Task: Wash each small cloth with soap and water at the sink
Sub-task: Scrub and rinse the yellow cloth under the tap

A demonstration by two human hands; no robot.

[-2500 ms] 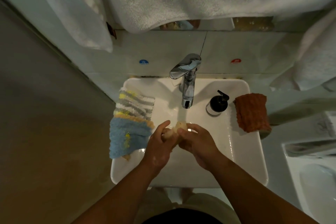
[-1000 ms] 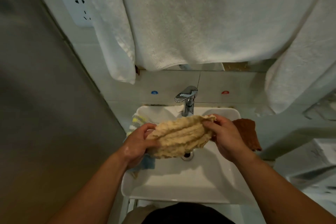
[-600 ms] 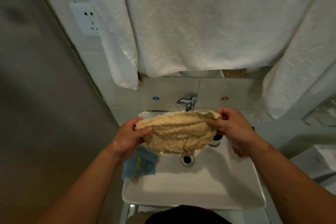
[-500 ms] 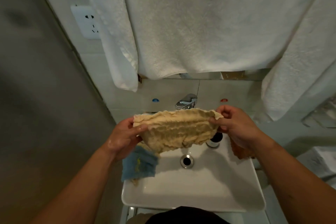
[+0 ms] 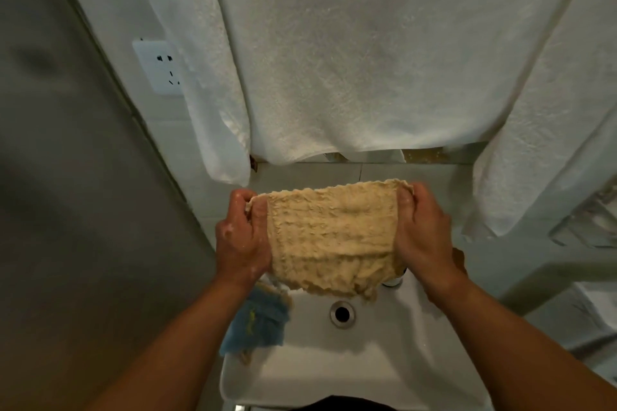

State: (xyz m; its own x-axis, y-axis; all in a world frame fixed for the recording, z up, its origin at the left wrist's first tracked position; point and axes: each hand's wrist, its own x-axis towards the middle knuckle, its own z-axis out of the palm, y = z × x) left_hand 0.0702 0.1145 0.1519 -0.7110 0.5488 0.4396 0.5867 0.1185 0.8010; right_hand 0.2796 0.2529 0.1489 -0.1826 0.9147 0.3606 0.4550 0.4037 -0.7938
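1. Far left, on the wall: socket (image 5: 160,67).
2. Draped over the left rim of the sink (image 5: 334,374): blue cloth (image 5: 260,324).
3. Left hand (image 5: 242,237), wet, fingers curled, gripping the left edge of the beige cloth (image 5: 330,237).
4. Beige cloth stretched flat in the air above the sink, beyond the drain (image 5: 342,313).
5. Right hand (image 5: 422,230), fingers curled, gripping the right edge.
6. Far, hanging above: towel (image 5: 367,60).

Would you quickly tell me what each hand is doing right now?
Left hand: grips the beige cloth's left edge.
Right hand: grips its right edge.
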